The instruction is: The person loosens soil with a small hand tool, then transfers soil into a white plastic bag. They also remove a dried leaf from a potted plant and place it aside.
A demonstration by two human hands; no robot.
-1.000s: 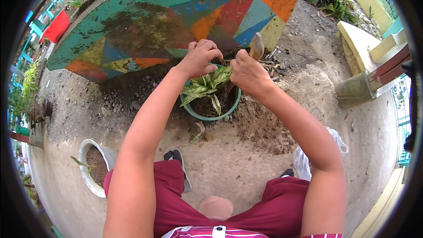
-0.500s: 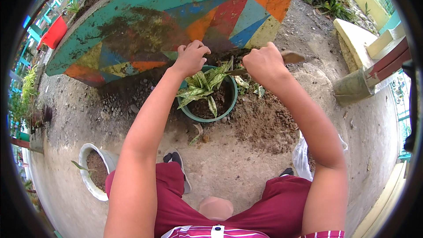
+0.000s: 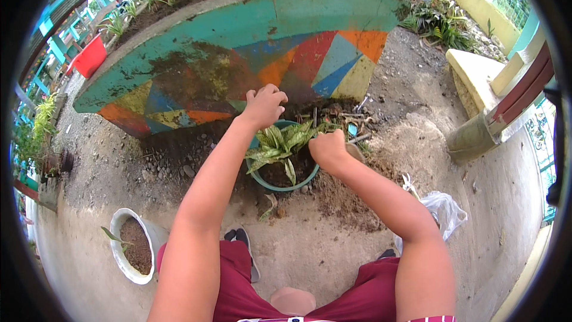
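A green round pot (image 3: 280,188) stands on the ground in front of me, with dark soil and a leafy plant (image 3: 277,146) with pale-mottled green leaves. My left hand (image 3: 265,106) is above the pot's far left side near the painted wall. Its fingers are bent and apart, apparently holding nothing. Over the pot's right rim, my right hand (image 3: 328,152) is closed in a fist around a tool (image 3: 356,152). Only a brown end shows beyond the fist; the rest is hidden, so its kind is unclear.
A curved wall (image 3: 238,33) with painted triangles stands behind the pot. Left is a tilted white pot (image 3: 122,259) of soil; right, a clear plastic bag (image 3: 450,211). Loose soil (image 3: 351,206) lies beside the green pot. A concrete block (image 3: 473,80) and post are farther right.
My right hand has come down and left to the pot's right rim with the tool. My left hand stays by the wall. The view has tilted up, showing a white bucket on the wall.
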